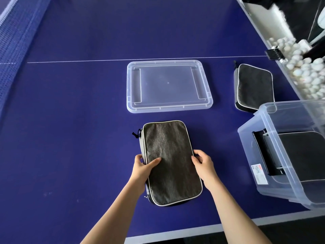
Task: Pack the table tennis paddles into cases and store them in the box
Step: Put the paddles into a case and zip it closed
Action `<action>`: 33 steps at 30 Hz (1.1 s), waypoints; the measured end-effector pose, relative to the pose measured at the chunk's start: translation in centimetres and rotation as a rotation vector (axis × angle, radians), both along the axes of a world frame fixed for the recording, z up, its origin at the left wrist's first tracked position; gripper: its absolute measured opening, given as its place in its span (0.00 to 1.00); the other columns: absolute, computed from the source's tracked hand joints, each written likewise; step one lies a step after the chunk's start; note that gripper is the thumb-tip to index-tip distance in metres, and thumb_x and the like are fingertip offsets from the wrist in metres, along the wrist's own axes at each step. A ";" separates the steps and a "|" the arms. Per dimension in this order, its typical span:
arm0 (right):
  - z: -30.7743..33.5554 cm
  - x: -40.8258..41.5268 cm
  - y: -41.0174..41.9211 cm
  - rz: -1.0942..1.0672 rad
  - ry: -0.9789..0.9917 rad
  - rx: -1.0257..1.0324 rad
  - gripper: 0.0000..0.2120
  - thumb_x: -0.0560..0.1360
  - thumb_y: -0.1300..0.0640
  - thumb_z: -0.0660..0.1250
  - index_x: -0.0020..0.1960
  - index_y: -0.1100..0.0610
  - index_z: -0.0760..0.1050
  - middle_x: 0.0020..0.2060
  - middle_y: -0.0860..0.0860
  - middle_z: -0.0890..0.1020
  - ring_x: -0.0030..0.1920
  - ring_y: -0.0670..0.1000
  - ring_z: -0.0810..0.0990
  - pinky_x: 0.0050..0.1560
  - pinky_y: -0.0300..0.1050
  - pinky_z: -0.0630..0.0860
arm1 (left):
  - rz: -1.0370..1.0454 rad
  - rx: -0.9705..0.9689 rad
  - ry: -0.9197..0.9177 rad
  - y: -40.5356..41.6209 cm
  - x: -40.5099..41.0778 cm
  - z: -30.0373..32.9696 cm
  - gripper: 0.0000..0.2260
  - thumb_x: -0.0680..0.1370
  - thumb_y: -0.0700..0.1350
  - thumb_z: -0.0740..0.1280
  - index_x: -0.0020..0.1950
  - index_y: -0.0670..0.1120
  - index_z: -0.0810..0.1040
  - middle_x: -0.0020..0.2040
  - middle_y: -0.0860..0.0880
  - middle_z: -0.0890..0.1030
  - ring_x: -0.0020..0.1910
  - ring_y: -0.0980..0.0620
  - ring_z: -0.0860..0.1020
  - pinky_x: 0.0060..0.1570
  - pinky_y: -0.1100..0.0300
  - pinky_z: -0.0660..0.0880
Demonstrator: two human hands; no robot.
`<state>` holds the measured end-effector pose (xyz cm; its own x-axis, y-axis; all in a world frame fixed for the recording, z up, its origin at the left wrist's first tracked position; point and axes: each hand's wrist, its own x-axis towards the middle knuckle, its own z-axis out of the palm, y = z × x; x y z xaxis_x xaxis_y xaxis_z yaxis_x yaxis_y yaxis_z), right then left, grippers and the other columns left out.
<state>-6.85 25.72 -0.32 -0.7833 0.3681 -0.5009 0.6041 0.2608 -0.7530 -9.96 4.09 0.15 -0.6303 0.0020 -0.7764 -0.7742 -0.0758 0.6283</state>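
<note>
Left hand (143, 165) grips the left long edge of a grey fabric case (171, 162), thumb laid flat on the top face and the other fingers curled under the edge out of sight; the right hand (202, 162) clasps the opposite long edge the same way, its fingertips also hidden beneath. Whether the case rests fully on the blue desk (70, 138) or is lifted a little cannot be told from this angle. Its zipper pull (136, 133) sticks out at the far-left corner, and whatever is inside cannot be seen. Far left, the net (15, 41) runs along the desk edge and is cut off by the frame, with a broad stretch of bare blue surface between it and the case. Just beyond the case, apart from it, lies a clear plastic lid (168, 86), flat on the desk near the white centre line. To the right of the lid sits a second case (254, 88), its near corner hidden behind the rim of a clear box (263, 120). That box stands at the near-right corner of the desk, cut off by the frame's right edge; through its wall a dark case (302, 155) inside shows only in part, beside a black handle and a paper label. Behind it, off the desk edge, a heap of white balls (306, 71) is blurred and partly cropped. The desk's near edge runs under both forearms.
</note>
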 end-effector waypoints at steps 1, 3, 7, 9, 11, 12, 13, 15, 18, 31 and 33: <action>-0.1 0.0 0.0 -0.007 0.003 -0.005 0.10 0.78 0.60 0.62 0.58 0.54 0.77 0.47 0.54 0.83 0.49 0.55 0.81 0.52 0.53 0.78 | 0.008 0.005 0.002 0.0 0.1 -0.1 0.24 0.67 0.47 0.79 0.57 0.50 0.69 0.54 0.44 0.80 0.50 0.44 0.82 0.48 0.46 0.81; -0.1 0.0 -0.1 -0.021 0.004 -0.017 0.11 0.79 0.60 0.61 0.58 0.54 0.77 0.47 0.54 0.82 0.49 0.55 0.81 0.52 0.54 0.79 | 0.025 0.012 0.011 0.2 0.1 0.0 0.25 0.66 0.46 0.80 0.56 0.51 0.70 0.53 0.45 0.81 0.49 0.45 0.82 0.44 0.48 0.82; 0.1 0.0 0.1 -0.027 0.010 -0.026 0.11 0.79 0.61 0.60 0.57 0.52 0.77 0.46 0.55 0.83 0.49 0.57 0.81 0.52 0.56 0.79 | 0.072 0.035 0.027 0.4 0.2 0.2 0.23 0.64 0.43 0.81 0.52 0.51 0.73 0.52 0.45 0.82 0.47 0.45 0.83 0.34 0.55 0.80; 0.2 0.1 0.2 -0.030 0.003 -0.050 0.11 0.79 0.60 0.60 0.58 0.51 0.76 0.46 0.56 0.83 0.49 0.57 0.81 0.53 0.58 0.79 | 0.093 0.056 0.031 0.5 0.3 0.3 0.23 0.64 0.42 0.81 0.53 0.51 0.74 0.52 0.45 0.82 0.47 0.44 0.84 0.35 0.54 0.81; 0.4 0.3 0.3 -0.033 0.002 -0.061 0.11 0.79 0.58 0.60 0.58 0.50 0.76 0.48 0.56 0.82 0.50 0.57 0.81 0.55 0.59 0.78 | 0.110 0.067 0.036 0.5 0.4 0.4 0.24 0.63 0.41 0.81 0.53 0.52 0.74 0.52 0.45 0.83 0.47 0.44 0.84 0.36 0.52 0.81; 0.6 0.3 0.3 -0.036 0.006 -0.060 0.11 0.79 0.57 0.60 0.59 0.50 0.76 0.49 0.55 0.82 0.51 0.56 0.81 0.56 0.58 0.77 | 0.121 0.070 0.041 0.5 0.4 0.5 0.24 0.63 0.41 0.81 0.53 0.52 0.74 0.52 0.45 0.83 0.47 0.44 0.84 0.37 0.52 0.81; 0.8 0.4 0.3 -0.042 0.012 -0.057 0.11 0.79 0.56 0.61 0.60 0.50 0.76 0.50 0.54 0.82 0.53 0.55 0.80 0.57 0.57 0.77 | 0.133 0.072 0.046 0.5 0.5 0.6 0.24 0.63 0.41 0.81 0.53 0.52 0.74 0.52 0.45 0.83 0.47 0.44 0.84 0.37 0.52 0.81; 1.6 0.5 0.3 -0.032 0.026 -0.027 0.13 0.79 0.53 0.61 0.63 0.50 0.74 0.52 0.50 0.80 0.55 0.51 0.78 0.58 0.50 0.75 | 0.159 0.077 0.048 0.5 0.5 0.9 0.23 0.63 0.41 0.81 0.53 0.52 0.75 0.53 0.44 0.83 0.47 0.44 0.83 0.38 0.50 0.82; 3.3 1.6 -0.3 -0.033 0.133 0.116 0.17 0.78 0.52 0.64 0.66 0.52 0.71 0.53 0.46 0.76 0.55 0.46 0.74 0.55 0.41 0.69 | 0.234 0.105 0.033 0.2 0.5 1.4 0.25 0.64 0.41 0.80 0.56 0.50 0.74 0.53 0.43 0.82 0.48 0.43 0.83 0.42 0.44 0.82; 6.7 8.2 -13.2 0.081 0.627 0.438 0.13 0.74 0.43 0.65 0.42 0.53 0.74 0.34 0.44 0.71 0.36 0.44 0.71 0.36 0.42 0.73 | 0.711 0.070 0.161 -1.4 -2.2 6.1 0.28 0.64 0.45 0.80 0.58 0.47 0.71 0.51 0.48 0.81 0.46 0.49 0.82 0.43 0.53 0.81; 7.2 7.5 -15.1 0.114 0.594 0.498 0.15 0.73 0.40 0.65 0.40 0.52 0.74 0.33 0.44 0.71 0.36 0.45 0.71 0.36 0.41 0.73 | 0.765 0.072 0.185 -1.5 -2.4 7.1 0.26 0.64 0.44 0.80 0.56 0.46 0.71 0.49 0.49 0.80 0.44 0.50 0.81 0.38 0.58 0.79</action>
<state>0.65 10.65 6.85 -0.9150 0.3402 0.2167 0.0857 0.6889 -0.7197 -12.37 2.63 7.23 -0.5955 -0.4378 -0.6735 -0.3741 -0.5908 0.7148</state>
